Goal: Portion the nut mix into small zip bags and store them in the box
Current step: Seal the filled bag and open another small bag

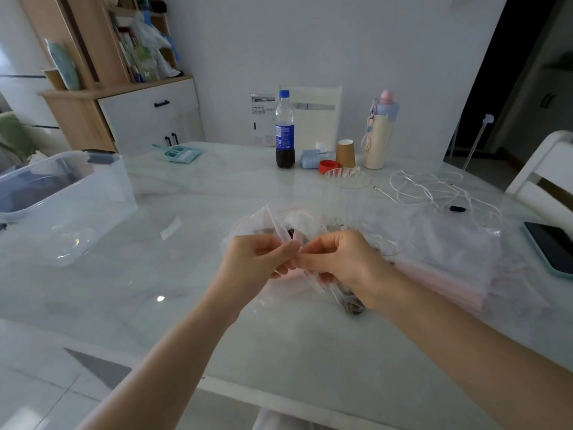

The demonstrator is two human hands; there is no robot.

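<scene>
My left hand [259, 263] and my right hand [342, 263] meet over the middle of the table, both pinching the zip strip of a small clear zip bag [280, 226]. A second small bag with dark nut mix [348, 301] hangs below my right hand. A clear plastic jar [347, 193] stands just behind the hands, with some nut mix at its bottom. The clear storage box [71, 200] sits open at the left of the table. A stack of unused zip bags [449, 259] lies to the right.
At the far side stand a cola bottle [284, 130], a paper cup [345, 153], a red lid [329, 166] and a pastel flask [379, 131]. A white cable [434, 189] and a phone [552, 248] lie at the right. A teal dustpan [181, 154] is behind the box.
</scene>
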